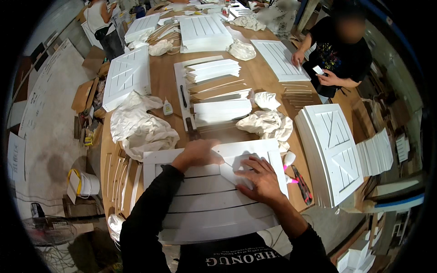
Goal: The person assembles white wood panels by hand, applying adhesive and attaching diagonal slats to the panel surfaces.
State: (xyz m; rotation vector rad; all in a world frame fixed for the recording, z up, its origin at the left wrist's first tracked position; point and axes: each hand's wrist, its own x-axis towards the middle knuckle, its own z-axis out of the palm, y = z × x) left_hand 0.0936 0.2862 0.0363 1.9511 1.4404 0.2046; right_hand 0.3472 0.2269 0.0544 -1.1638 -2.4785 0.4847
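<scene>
A white slatted panel [200,206] lies in front of me at the table's near edge. On its upper right is a white slanted piece [229,174]. My right hand [260,182] lies over that piece, fingers spread and stretched out. Over the panel's far rail, my left hand [200,154] is curled, its thumb side close to the upper end of the slanted piece. Whatever its fingers hold, if anything, is hidden. Just beyond it is a dark, brownish handle-like object [194,134].
Crumpled white cloths [141,120] flank stacks of white strips [222,112]. A glue bottle [167,108] stands left. At right are a red-black tool [301,184], pink-tipped bottles [290,159] and stacked white panels [330,152]. Across the table, a person [339,54] touches another panel.
</scene>
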